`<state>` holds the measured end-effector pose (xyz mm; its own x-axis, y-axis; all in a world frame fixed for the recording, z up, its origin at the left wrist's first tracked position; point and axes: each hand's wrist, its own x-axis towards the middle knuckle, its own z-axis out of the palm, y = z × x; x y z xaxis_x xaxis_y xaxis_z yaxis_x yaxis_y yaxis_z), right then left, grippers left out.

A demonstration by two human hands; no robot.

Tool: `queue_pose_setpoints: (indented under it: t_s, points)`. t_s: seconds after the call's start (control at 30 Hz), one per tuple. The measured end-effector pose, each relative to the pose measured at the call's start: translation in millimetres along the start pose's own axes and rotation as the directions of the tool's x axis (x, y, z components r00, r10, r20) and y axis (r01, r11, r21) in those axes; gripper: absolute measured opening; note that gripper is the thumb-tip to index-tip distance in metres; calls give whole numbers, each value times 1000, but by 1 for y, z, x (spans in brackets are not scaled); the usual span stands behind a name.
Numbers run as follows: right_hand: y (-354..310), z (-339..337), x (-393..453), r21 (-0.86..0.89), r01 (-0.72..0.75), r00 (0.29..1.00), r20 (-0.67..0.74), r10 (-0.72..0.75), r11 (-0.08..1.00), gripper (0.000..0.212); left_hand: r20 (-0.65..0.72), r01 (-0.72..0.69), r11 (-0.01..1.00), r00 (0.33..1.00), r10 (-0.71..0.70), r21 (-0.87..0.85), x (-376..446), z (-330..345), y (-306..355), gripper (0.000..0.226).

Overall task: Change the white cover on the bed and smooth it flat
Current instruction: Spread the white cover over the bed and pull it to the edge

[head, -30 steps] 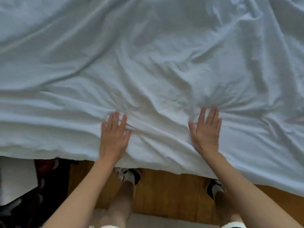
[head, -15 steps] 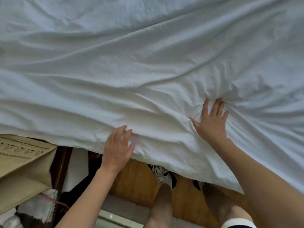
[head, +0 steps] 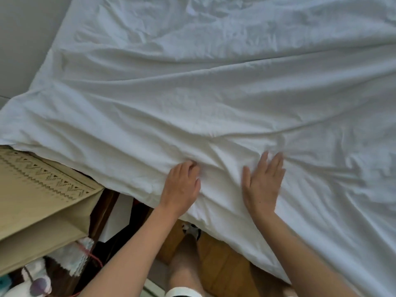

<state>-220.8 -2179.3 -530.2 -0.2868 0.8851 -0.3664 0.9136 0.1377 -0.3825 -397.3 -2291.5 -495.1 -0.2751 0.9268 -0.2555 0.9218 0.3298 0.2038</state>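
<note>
While the left hand [head: 182,187] pinches the white cover [head: 214,93], the flat, open right hand [head: 262,185] should sweep outward over the ridges.

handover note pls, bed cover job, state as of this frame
Left hand: fingers curled into a fold of the white cover near the bed's near edge; looks like a grip.
Right hand: flat, fingers straight, pressing the cover.
Cover: spread across the bed, near edge hanging over the side.
Done: cover is on.
Left: creases around both hands and ripples further up; keep smoothing outward.
</note>
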Motion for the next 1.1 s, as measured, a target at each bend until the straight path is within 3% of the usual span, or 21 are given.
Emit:
queue_pose_setpoints:
  t_s: [0.1,0.17,0.3,0.4,0.57,0.77,0.87,0.9,0.97,1.03,1.1]
  points:
    - [-39,22,-14,-69,274,962,22,-273,959,63,-89,-81,995,992,86,51,32,-26,-32,29]
    - [-65,36,-22,-78,372,928,49,-369,925,63,-168,-55,992,983,74,115,60,-51,-67,28]
    - [-114,55,-25,-66,374,927,12,-374,925,58,-278,161,978,953,-119,134,104,-110,-157,26]
    - [-156,60,-4,-12,398,912,-103,-397,917,47,-273,342,937,910,-312,67,118,-143,-221,28]
    - [-254,56,72,-16,565,790,-278,-547,825,37,-263,444,896,867,-423,21,123,-165,-318,31]
    - [-359,41,187,-200,601,733,-248,-633,774,45,-201,576,814,791,-578,-72,134,-167,-409,50]
    - [-394,29,234,-216,601,773,-88,-628,769,53,-25,665,730,736,-676,-158,139,-161,-445,66]
    - [-402,25,247,-190,596,799,52,-599,780,61,62,696,695,713,-698,-181,140,-157,-454,65]
    - [-411,22,264,-170,599,782,333,-527,782,72,164,718,675,696,-699,-171,140,-150,-464,45]
    - [-409,22,266,-273,631,744,476,-468,726,59,47,660,732,747,-663,-167,134,-142,-465,27]
    - [-396,25,262,-343,661,735,475,-484,668,34,-260,568,806,763,-591,-165,124,-141,-460,28]
